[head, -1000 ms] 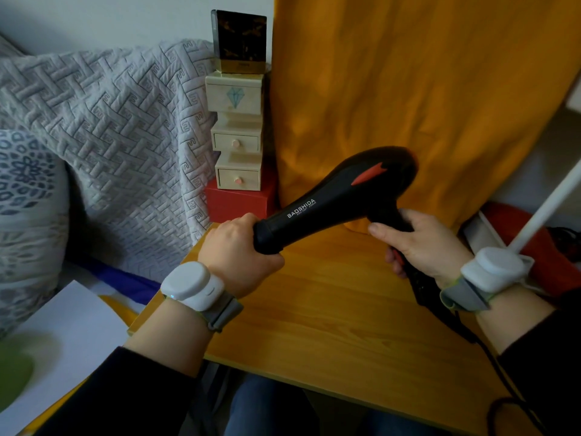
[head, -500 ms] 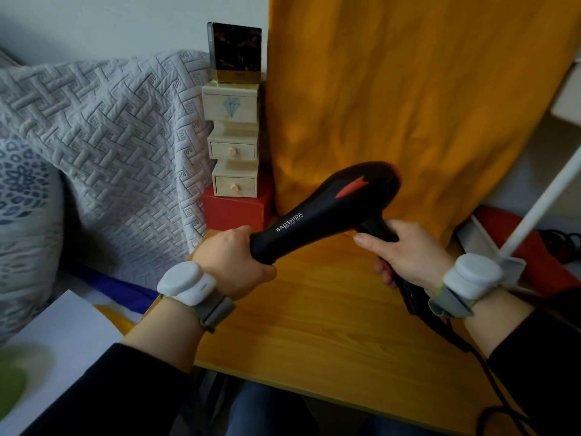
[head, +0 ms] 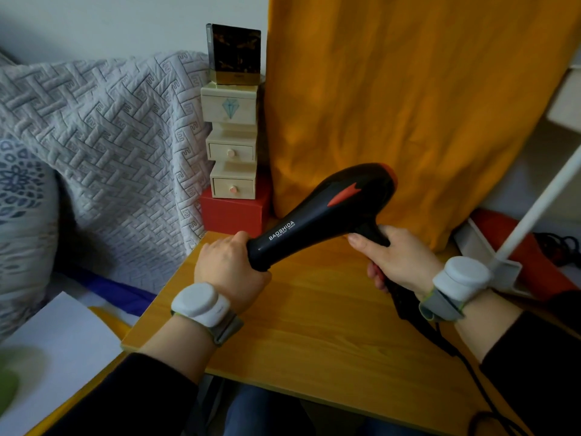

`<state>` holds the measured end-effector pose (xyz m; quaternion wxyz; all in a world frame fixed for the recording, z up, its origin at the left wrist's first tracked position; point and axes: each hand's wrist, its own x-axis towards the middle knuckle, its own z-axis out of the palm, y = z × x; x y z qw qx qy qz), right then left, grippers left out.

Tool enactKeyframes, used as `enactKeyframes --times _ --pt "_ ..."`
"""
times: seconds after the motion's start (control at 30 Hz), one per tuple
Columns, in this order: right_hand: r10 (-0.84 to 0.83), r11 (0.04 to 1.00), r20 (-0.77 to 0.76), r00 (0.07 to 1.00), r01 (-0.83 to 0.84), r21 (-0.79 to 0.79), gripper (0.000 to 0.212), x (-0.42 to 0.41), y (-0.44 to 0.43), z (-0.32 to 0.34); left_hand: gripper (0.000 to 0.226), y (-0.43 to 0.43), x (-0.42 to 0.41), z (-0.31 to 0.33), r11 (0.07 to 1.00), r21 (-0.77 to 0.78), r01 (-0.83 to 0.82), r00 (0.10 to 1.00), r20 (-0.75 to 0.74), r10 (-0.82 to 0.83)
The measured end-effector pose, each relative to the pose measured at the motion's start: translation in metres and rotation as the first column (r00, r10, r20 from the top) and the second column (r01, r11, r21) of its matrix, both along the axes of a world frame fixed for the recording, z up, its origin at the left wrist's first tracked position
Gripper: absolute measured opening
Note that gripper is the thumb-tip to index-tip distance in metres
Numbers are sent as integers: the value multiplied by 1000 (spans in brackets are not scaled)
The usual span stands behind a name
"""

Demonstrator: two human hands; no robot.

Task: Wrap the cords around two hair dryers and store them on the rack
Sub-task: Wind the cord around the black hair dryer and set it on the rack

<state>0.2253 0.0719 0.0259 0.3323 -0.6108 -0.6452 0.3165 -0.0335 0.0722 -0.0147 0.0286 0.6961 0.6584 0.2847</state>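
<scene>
Worktop (head: 314, 325): wooden, orange cloth (head: 408, 89) behind.
Hair dryer (head: 333, 209): rigid smooth plastic, probably light; hold by nozzle (head: 279, 243) and handle (head: 369, 230).
Left grip (head: 229, 269): clasps nozzle.
Right grip (head: 399, 259): clasps handle.
Cord (head: 471, 376): limp, dangling.

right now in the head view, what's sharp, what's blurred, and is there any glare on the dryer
Head view: the hair dryer is sharp, its white BAOSHIDA lettering readable, no harsh glare; the green patch in the lower-left corner is blurred; the white pole at right looks slightly soft; light is flat and dim.
</scene>
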Motion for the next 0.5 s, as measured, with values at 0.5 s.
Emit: enactKeyframes --times 0.5 --pt "-16 989 43 999 9 149 33 4 -8 -5 25 0 0 39 908 -417 50 979 202 38"
